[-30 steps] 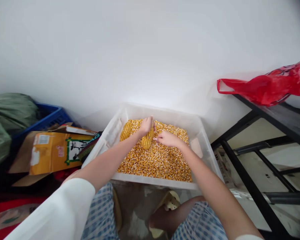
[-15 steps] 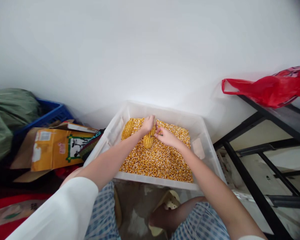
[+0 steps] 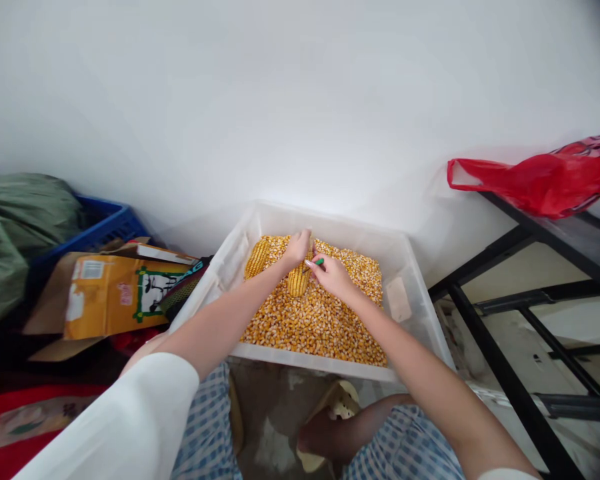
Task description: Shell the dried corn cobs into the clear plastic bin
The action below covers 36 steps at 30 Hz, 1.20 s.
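My left hand (image 3: 298, 247) is closed around the far end of a yellow corn cob (image 3: 297, 283), whose near end is still covered in kernels. In my right hand (image 3: 332, 275) is a thin screwdriver with a green handle (image 3: 320, 261). Its shaft points left and its tip is at the cob's side; whether it is between the kernels I cannot make out. Loose corn kernels (image 3: 310, 327) fill the bottom of a translucent plastic bin (image 3: 325, 370) beneath both hands. Another full corn cob (image 3: 257, 259) lies on the kernels at the bin's left, beyond my left forearm.
An orange printed cardboard box (image 3: 105, 300) and a blue crate (image 3: 105, 227) with a green bag (image 3: 25, 220) stand at the left. On the right is a black metal frame (image 3: 495, 360) with a red plastic bag (image 3: 535, 180) on top. A white wall rises behind the bin.
My right hand has turned slightly, so the green handle now shows. The screwdriver stays at the cob's side, and my left hand keeps its hold on the cob.
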Available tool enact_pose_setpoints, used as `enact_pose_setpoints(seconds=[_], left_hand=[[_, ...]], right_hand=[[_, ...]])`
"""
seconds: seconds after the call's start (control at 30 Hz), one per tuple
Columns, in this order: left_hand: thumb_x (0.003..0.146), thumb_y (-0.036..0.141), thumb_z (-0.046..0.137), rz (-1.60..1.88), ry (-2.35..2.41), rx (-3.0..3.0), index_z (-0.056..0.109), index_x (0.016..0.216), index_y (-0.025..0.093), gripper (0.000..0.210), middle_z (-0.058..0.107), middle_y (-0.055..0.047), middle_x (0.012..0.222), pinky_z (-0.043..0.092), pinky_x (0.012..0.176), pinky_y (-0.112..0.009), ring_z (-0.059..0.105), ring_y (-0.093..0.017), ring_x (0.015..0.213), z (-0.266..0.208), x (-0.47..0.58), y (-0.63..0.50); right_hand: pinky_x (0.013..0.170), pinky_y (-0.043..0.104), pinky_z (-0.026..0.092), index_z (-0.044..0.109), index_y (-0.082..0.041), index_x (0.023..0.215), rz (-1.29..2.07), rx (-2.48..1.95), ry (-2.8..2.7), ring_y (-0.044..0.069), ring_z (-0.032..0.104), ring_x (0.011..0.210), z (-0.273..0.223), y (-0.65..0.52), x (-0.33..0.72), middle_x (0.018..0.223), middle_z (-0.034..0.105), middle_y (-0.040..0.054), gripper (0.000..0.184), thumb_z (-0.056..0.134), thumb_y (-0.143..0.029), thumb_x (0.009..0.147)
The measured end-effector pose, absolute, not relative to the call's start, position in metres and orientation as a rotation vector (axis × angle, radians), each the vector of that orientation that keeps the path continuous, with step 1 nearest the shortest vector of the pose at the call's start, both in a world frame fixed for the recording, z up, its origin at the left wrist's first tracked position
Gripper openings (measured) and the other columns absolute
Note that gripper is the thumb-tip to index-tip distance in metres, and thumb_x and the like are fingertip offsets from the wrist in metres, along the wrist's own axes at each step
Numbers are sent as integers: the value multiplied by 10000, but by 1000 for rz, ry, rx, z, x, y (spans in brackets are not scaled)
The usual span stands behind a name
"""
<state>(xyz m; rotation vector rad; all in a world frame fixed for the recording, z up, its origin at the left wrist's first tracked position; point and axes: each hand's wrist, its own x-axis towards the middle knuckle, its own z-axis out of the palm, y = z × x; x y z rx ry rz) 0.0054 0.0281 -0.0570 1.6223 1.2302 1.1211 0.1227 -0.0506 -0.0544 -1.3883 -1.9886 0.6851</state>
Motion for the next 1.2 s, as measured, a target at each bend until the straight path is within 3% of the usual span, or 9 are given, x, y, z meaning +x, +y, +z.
enact_pose_setpoints(seconds=[0.2,0.4,0.57,0.77,1.2], left_hand=[[833,410,193,1111,1209,1623,539,518,149,536,532,-40,488,399,615,-263,511,-139,531,-58,7,27],[832,439,216,1092,1223,1634,547,558,156,515,540,-34,499,392,611,-260,506,-140,544,-62,6,30],[837,437,197,1103,1211,1643,534,546,158,525,540,-39,509,391,629,-260,509,-143,567,-65,6,33],[837,413,211,1105,1189,1669,522,548,161,494,541,-27,522,388,616,-256,504,-135,554,-62,6,30],[820,447,246,1105,1238,1618,534,573,156,478,541,-25,530,378,609,-254,501,-142,582,-61,9,28]], right_hand=[[530,217,356,507,-182,798,748,-1443,-1972,115,516,508,-57,-50,121,593,574,-11,260,384,-395,882],[528,226,361,489,-180,855,826,-1422,-1913,125,519,510,-58,-50,120,585,550,-5,432,196,-493,907],[528,226,328,437,-188,901,664,-1457,-1882,132,505,544,-59,-49,120,605,521,-16,285,275,-423,910],[547,225,292,456,-186,821,432,-1427,-1947,137,475,605,-53,-53,118,681,525,0,178,352,-312,892],[569,229,300,410,-192,816,530,-1402,-2069,136,457,609,-44,-52,119,657,477,-13,205,294,-332,910]])
